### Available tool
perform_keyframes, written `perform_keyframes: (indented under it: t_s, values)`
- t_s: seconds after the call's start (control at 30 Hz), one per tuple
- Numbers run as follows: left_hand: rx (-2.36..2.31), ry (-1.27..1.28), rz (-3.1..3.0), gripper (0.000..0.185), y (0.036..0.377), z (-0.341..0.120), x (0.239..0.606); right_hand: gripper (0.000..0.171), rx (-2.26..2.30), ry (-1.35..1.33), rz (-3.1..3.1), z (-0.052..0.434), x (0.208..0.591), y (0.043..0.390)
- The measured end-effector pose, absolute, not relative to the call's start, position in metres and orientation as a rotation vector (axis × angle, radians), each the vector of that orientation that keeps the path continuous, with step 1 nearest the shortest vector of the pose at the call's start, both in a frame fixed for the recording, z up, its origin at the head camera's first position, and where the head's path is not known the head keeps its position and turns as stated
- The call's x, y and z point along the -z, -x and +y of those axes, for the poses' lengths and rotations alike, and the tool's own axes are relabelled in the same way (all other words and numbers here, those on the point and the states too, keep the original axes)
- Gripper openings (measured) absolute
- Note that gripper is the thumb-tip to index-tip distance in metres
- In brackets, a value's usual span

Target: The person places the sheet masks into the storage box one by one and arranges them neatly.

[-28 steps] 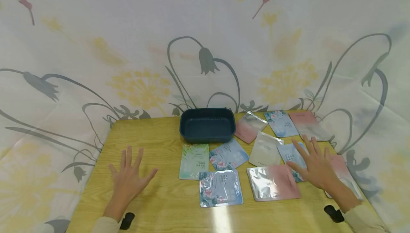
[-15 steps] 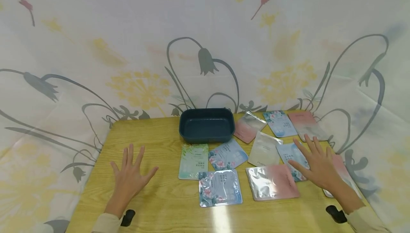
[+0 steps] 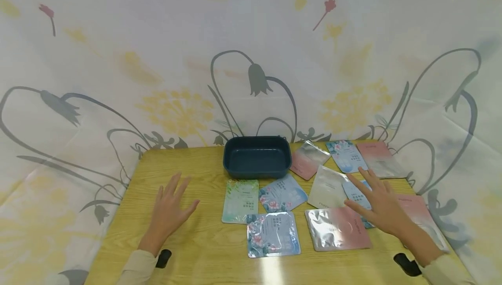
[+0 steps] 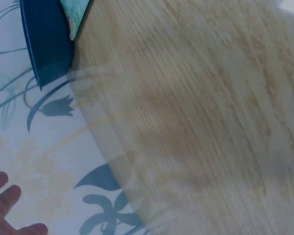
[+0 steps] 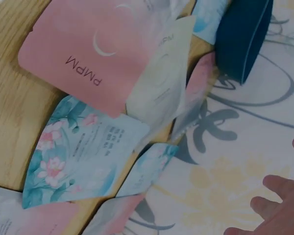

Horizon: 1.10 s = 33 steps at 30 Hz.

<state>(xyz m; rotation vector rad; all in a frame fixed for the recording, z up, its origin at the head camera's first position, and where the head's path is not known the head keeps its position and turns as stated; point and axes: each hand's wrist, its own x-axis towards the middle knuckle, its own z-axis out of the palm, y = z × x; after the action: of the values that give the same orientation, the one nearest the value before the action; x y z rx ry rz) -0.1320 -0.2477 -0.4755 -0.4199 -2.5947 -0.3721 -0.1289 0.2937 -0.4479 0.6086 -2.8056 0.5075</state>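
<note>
And there's the left hand [image 3: 169,213] over the wooden table [image 3: 196,252], the right hand [image 3: 379,204] above a blue flowered sachet [image 3: 356,194], fingers spread apart on both. Just beside that lies a pink-and-silver sachet [image 3: 337,229]; the dark blue box [image 3: 257,174] stands at the far edge, green sachet [image 3: 240,202] in front.

I see a blue flower packet [image 5: 83,152] lying flat on the right side of the tabletop [image 5: 19,137], with pink flowers and green leaves printed on it. Just beside it I see a shiny pink and silver packet [image 3: 338,229], its long side running left to right. Its pink end says PMPM. Farther left, a green packet [image 3: 240,202] lies flat, near a dark blue tub [image 3: 256,174].
</note>
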Motion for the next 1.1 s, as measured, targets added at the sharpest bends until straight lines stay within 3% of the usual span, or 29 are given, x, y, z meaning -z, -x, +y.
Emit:
perform_keyframes:
  t_s: [0.47, 1.1]
  values:
    - [0.474, 0.662, -2.423, 0.048, 0.169, -0.231, 0.477, 0.066, -0.622, -0.820, -2.704, 0.256, 0.442, 0.139]
    - [0.500, 0.839, -2.392, 0.031, 0.204, -0.198, 0.494, 0.045, -0.813, -1.008, -2.764, 0.210, 0.469, 0.137]
